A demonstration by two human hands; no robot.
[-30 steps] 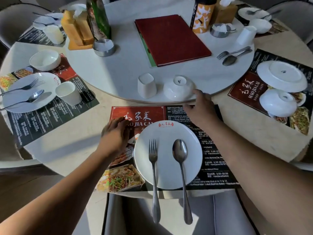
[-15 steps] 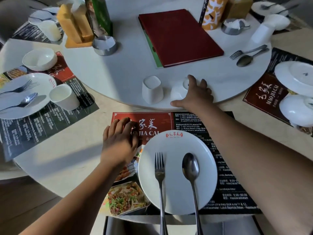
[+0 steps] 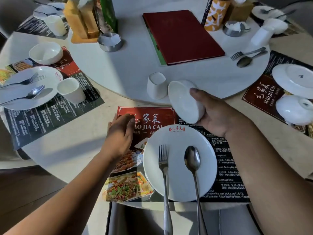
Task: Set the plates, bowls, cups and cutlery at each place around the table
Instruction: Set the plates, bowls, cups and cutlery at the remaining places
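My right hand (image 3: pixel 215 114) grips a white bowl (image 3: pixel 183 101), tilted on its side with its mouth facing left, just above the top edge of the near placemat (image 3: pixel 147 116). My left hand (image 3: pixel 121 131) rests flat on that placemat's red part. A white plate (image 3: pixel 179 168) sits on the placemat with a fork (image 3: pixel 164 175) and a spoon (image 3: pixel 193 165) lying on it. An upside-down white cup (image 3: pixel 156 85) stands on the turntable (image 3: pixel 128 70) beside the bowl.
The left place holds a plate (image 3: pixel 22 89) with cutlery, a bowl (image 3: pixel 45 52) and a cup (image 3: pixel 71 90). At the right, an upturned plate (image 3: pixel 293 80) and bowl (image 3: pixel 294 110) lie on a placemat. A red menu (image 3: pixel 183 34), loose fork and spoon (image 3: pixel 245 55), and condiment holders occupy the turntable.
My right hand reached to the upside-down bowl on the turntable, took hold of it, lifted it and tipped it on its side toward me. My left hand stayed on the placemat.
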